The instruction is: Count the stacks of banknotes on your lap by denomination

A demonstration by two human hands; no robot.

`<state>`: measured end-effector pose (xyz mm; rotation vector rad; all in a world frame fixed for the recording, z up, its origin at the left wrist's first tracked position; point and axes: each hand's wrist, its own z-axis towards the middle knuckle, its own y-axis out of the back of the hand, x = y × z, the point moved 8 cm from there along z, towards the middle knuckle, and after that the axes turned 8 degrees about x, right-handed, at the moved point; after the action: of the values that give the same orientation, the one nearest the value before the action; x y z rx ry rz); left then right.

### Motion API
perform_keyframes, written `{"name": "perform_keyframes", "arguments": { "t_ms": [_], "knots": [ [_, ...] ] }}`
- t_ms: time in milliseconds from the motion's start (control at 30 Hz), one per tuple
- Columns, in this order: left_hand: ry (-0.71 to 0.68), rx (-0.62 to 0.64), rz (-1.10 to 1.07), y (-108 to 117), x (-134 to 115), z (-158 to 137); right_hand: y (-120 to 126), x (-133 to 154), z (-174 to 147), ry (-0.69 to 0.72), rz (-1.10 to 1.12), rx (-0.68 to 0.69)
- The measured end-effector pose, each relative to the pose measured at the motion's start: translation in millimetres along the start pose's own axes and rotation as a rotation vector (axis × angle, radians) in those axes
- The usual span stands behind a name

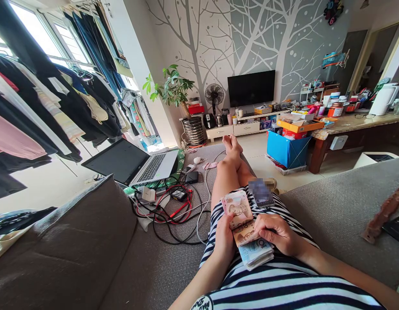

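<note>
Over my lap, my left hand [225, 232] is closed on a stack of pinkish banknotes [238, 206], its thumb on top of them. My right hand [281, 234] is closed too, its thumb and bent fingers pinching the right end of an orange-brown banknote [242, 234]. That note overlaps the lower edge of the pinkish ones. Below it, a thick stack of blue banknotes [255, 254] lies on the striped clothing [283, 284]. A phone [263, 196] with a blurred-out screen rests on the thigh, just beyond my right hand.
An open laptop [154, 168] stands on the sofa at left, beside tangled cables [173, 211] and chargers. A grey cushion [73, 245] sits at near left. Right of my legs are a blue box [288, 148] and a cluttered table [351, 122]. A brown strap-like object [385, 206] lies far right.
</note>
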<state>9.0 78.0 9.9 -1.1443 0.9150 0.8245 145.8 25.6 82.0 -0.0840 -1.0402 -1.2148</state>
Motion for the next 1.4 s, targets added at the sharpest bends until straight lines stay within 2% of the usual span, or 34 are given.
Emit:
{"name": "perform_keyframes", "arguments": {
  "t_ms": [933, 1400],
  "knots": [
    [-0.015, -0.015, -0.002, -4.4, -8.1, -0.9, -0.2, -2.3, 0.0, 0.003, 0.002, 0.001],
    [0.003, -0.061, -0.034, 8.6, 1.1, 1.7, 1.3, 1.5, 2.8, 0.014, 0.004, -0.003]
  ]
}}
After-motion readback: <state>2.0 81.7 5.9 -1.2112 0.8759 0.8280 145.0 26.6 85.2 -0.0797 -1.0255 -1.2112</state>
